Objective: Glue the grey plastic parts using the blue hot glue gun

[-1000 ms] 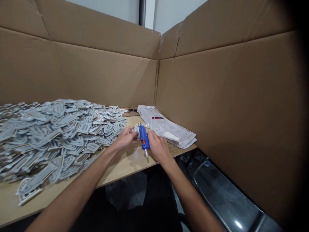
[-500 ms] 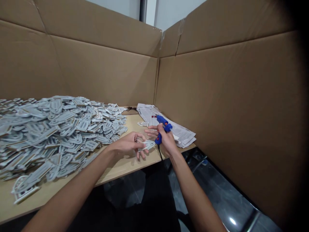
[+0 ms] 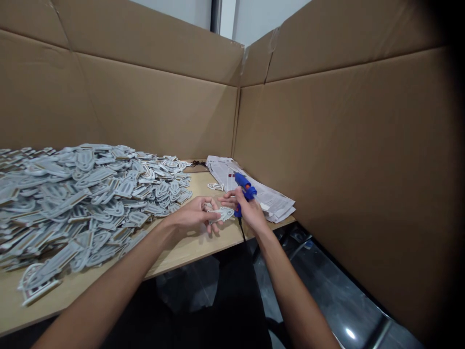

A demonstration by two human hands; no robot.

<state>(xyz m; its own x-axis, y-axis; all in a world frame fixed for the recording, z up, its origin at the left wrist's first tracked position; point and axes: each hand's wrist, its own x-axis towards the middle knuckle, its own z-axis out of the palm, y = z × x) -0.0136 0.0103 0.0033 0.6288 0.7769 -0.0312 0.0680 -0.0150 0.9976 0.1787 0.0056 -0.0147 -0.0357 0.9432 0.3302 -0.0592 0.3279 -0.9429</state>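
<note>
While the left hand [image 3: 192,212] pinches a small flat piece [image 3: 224,214] above the wooden bench [image 3: 187,245], its thumb on top and other fingers curled loosely around and below, the right hand [image 3: 251,211] grips a blue glue gun [image 3: 242,181] just beside it. The piece is pale grey and long, rounding to a narrower tip toward the right hand, with lines marking its face; finer detail is too small to tell. Some right fingers stretch toward the left hand. A black cord [image 3: 242,230] hangs from the gun's handle. Beyond the hands lies a white arch [image 3: 215,186] with dark bars. At left spreads a large heap [image 3: 98,189] of similar pale pieces; at right, newspaper [image 3: 278,199].
</note>
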